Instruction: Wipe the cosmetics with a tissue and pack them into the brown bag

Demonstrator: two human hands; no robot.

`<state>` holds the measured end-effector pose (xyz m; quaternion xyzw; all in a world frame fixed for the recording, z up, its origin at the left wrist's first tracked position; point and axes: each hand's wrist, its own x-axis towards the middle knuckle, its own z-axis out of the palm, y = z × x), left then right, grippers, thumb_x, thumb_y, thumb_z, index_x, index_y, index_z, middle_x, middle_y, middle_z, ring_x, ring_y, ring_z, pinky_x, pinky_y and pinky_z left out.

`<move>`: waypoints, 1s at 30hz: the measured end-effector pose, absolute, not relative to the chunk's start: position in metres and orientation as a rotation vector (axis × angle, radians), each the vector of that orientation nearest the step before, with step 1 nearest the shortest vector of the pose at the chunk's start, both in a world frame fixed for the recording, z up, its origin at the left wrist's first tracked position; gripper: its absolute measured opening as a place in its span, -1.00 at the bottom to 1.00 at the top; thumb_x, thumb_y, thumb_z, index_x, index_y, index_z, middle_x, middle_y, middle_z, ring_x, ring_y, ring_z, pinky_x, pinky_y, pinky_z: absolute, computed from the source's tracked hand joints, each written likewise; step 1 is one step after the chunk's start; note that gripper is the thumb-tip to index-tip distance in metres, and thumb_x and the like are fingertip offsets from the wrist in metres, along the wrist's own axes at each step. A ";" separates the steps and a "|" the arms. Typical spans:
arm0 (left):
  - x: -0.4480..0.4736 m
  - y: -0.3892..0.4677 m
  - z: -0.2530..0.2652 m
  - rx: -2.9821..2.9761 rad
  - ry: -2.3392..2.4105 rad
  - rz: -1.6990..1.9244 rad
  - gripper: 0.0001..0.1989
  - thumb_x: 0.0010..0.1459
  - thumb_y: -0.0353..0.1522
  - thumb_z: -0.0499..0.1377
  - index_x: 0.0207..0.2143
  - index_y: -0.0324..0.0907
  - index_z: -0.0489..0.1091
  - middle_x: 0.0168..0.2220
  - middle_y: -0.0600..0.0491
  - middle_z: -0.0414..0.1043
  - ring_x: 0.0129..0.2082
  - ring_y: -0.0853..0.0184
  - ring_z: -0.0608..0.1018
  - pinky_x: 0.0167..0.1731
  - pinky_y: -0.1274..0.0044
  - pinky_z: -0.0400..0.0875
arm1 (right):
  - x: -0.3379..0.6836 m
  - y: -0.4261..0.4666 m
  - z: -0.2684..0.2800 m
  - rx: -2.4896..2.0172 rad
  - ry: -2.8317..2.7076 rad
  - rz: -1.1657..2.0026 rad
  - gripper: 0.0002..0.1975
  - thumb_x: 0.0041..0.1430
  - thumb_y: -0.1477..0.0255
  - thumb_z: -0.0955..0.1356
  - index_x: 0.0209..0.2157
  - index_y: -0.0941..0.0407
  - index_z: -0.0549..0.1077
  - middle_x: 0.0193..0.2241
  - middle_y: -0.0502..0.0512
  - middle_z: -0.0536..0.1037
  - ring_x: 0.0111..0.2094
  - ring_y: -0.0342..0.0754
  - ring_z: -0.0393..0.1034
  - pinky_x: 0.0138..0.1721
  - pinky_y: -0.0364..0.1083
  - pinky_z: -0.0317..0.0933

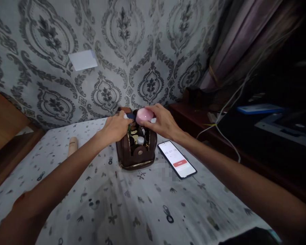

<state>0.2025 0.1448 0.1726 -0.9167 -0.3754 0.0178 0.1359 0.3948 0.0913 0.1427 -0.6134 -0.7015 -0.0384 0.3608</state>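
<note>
A brown zippered bag (135,166) stands unzipped on the patterned sheet, with several small items inside, among them a white round cap (140,140). Over its far end my right hand (164,120) grips a pink round jar (144,116) between thumb and fingers. My left hand (116,126) is closed over the bag's left edge, its fingertips at the opening. Something whitish shows beside those fingertips, too small to name. Behind the hands, the bag's far end is partly hidden.
To the right of the bag lies a phone (177,160) with a timer on its lit screen. A beige tube (72,146) is on the sheet at the left. White cables (226,102) hang by a dark red ledge (186,115), and a patterned wall (127,51) rises behind.
</note>
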 end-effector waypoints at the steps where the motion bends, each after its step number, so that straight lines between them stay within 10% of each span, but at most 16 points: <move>1: 0.205 0.147 0.173 -2.646 -1.082 0.088 -0.57 0.33 -0.40 -0.08 0.13 0.01 0.43 -0.04 -0.13 0.29 -0.14 0.09 0.56 -0.21 0.34 0.41 | 0.395 0.096 0.145 -1.586 -1.833 -0.114 -0.49 0.11 0.22 0.42 0.01 0.24 0.49 -0.19 0.20 0.49 -0.18 0.07 0.39 -0.13 -0.02 0.25; 30: 0.203 0.153 0.162 -2.588 -1.113 0.044 -0.64 0.32 -0.37 -0.05 0.04 -0.10 0.44 0.03 -0.17 0.29 -0.17 0.08 0.58 -0.25 0.32 0.44 | 0.381 0.154 0.148 -1.845 -2.430 0.016 -0.56 0.11 0.30 0.44 0.03 0.12 0.48 -0.08 0.25 0.54 0.08 0.24 0.30 -0.03 0.06 0.10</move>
